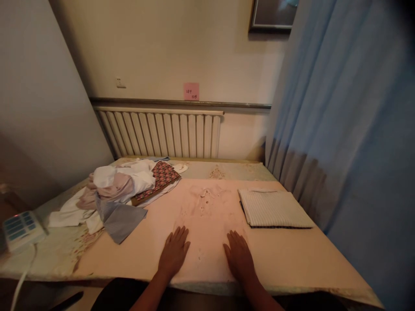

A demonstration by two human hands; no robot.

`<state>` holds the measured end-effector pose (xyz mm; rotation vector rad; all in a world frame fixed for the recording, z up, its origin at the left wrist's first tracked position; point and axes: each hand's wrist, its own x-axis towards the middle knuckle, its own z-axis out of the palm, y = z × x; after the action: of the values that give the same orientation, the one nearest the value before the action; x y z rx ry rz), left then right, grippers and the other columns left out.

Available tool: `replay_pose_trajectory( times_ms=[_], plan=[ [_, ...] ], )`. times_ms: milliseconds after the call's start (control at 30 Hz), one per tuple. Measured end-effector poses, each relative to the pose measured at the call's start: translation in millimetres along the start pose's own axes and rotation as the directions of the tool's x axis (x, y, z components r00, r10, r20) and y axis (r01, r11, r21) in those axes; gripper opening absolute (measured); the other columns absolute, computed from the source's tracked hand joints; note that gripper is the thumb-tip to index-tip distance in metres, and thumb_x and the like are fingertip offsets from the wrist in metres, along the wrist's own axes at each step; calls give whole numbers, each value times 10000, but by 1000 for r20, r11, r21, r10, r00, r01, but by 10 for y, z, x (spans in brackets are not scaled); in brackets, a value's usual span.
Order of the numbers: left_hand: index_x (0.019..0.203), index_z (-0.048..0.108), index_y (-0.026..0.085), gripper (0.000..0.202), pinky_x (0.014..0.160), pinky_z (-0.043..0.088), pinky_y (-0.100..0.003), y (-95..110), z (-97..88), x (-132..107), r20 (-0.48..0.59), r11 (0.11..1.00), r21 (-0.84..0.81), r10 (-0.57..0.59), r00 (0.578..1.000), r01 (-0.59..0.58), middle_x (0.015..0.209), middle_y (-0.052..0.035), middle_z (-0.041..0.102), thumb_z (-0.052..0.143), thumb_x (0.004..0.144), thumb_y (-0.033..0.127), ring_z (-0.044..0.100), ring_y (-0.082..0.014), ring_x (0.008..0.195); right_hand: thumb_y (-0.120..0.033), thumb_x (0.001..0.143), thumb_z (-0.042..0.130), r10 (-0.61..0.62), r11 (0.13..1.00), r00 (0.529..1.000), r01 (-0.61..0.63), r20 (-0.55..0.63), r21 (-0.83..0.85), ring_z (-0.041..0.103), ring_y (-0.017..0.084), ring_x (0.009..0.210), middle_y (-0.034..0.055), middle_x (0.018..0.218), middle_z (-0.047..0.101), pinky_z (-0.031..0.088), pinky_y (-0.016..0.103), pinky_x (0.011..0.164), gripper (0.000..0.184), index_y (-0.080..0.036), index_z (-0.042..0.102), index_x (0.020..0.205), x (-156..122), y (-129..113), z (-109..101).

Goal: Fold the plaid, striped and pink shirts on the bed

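My left hand lies flat, palm down, on a pale pink sheet that covers the middle of the table. To its right, my right hand rests on the same sheet with its fingers stretched out. Neither hand holds anything. A neatly folded striped cloth sits to the right, beyond my right hand. Off to the left is a heap of crumpled white and beige clothes, with a grey-blue cloth at its near side and a red patterned cloth at its right.
A white power strip with a cord is at the left edge. Behind the table stands a radiator against the wall. A blue curtain hangs along the right side. A pink note is stuck on the wall.
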<state>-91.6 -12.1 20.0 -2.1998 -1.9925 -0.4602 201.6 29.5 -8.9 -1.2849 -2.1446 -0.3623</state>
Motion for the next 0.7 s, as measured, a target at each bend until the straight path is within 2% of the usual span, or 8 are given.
replay_pose_trajectory(
  times_ms=[267, 700],
  plan=[
    [1412, 432, 259, 490, 1129, 299, -466, -19, 37, -4, -16, 1000, 3, 11, 1000, -11, 1475, -33, 441, 311, 964, 417, 349, -227, 1393, -329, 952, 441, 3, 1000, 1000, -2, 25, -28, 508, 272, 1258, 132, 1291, 607, 384, 453, 1066, 384, -117, 591, 1234, 13, -10, -24],
    [1412, 433, 249, 488, 1128, 287, -456, -8, 28, -12, -21, 1000, -3, 0, 1000, 0, 1474, -44, 445, 307, 968, 406, 349, -223, 1392, -317, 949, 455, -18, 999, 1000, 18, -2, -44, 505, 270, 1261, 143, 1289, 607, 371, 450, 1075, 375, -105, 593, 1227, -3, -12, -19]
  ],
)
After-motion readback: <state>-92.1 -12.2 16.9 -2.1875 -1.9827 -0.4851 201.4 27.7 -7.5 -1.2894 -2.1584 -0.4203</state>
